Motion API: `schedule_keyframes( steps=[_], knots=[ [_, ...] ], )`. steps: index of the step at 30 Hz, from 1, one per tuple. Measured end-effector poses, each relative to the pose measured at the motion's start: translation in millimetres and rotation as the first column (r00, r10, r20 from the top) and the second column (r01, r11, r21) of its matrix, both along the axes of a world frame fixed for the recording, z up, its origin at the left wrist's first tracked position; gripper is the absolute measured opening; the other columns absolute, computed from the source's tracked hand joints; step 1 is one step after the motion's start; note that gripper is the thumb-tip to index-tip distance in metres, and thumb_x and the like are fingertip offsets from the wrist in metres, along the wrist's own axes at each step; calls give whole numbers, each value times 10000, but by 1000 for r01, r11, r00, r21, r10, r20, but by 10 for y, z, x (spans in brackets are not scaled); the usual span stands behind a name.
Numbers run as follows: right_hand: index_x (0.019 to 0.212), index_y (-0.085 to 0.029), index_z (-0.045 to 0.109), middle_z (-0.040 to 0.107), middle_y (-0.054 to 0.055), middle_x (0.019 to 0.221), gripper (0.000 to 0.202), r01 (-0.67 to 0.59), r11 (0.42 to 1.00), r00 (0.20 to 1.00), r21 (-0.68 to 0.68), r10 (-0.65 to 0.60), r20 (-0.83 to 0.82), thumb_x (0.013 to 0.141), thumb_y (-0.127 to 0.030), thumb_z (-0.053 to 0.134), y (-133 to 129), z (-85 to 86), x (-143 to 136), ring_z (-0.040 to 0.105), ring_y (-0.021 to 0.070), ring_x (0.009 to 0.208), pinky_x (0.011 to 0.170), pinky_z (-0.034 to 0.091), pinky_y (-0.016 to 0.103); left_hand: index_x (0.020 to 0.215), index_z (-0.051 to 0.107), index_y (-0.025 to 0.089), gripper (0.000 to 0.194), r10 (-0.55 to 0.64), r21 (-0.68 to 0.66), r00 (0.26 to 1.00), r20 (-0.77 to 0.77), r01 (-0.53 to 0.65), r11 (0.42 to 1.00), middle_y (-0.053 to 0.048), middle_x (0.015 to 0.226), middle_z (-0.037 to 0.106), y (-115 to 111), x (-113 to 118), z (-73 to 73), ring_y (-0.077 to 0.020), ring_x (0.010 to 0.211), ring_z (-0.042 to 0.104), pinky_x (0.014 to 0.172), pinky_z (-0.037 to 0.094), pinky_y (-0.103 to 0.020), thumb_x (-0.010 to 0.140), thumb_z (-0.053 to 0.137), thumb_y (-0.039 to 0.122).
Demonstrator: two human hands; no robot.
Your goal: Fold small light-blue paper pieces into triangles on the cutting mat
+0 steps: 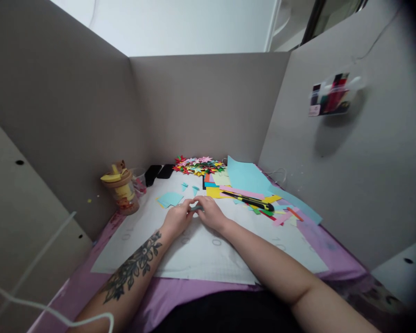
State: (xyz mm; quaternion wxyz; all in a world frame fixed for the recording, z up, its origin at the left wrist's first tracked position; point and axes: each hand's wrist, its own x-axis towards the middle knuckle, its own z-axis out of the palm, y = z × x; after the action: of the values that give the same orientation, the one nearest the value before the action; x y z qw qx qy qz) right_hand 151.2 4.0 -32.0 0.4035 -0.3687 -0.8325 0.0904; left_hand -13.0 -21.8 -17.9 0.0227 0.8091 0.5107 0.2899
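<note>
Blue paper piece (196, 208), small, is located between both hands over the white sheet (201, 261). Judged light, thin, easily creased or torn; hold gently at opposite edges. Left hand (177, 216) and right hand (210, 212) pinch it, fingers curled closed. Visible long axis runs roughly side to side; fingers hide its ends, so pointing direction cannot be told.

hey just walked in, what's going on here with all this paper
A person holds a small blue paper piece between the fingers of the left hand and right hand, over a white sheet. Two small folded blue pieces lie just beyond the hands, with flat blue paper to the left. A cutter lies among colored strips on the right; a pile of colorful paper stars sits at the back.
</note>
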Motion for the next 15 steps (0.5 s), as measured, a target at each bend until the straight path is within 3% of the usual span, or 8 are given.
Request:
schedule_keyframes(
  steps=[15],
  knots=[
    [1055, -199, 492, 622, 29, 848, 400, 8, 999, 999, 33, -7, -38, 686, -49, 533, 15, -11, -39, 533, 201, 878, 856, 379, 363, 1074, 495, 200, 316, 34, 58, 998, -58, -30, 998, 10, 812, 690, -30, 22, 37, -146, 732, 639, 666, 440, -235, 768, 492, 119]
  ],
)
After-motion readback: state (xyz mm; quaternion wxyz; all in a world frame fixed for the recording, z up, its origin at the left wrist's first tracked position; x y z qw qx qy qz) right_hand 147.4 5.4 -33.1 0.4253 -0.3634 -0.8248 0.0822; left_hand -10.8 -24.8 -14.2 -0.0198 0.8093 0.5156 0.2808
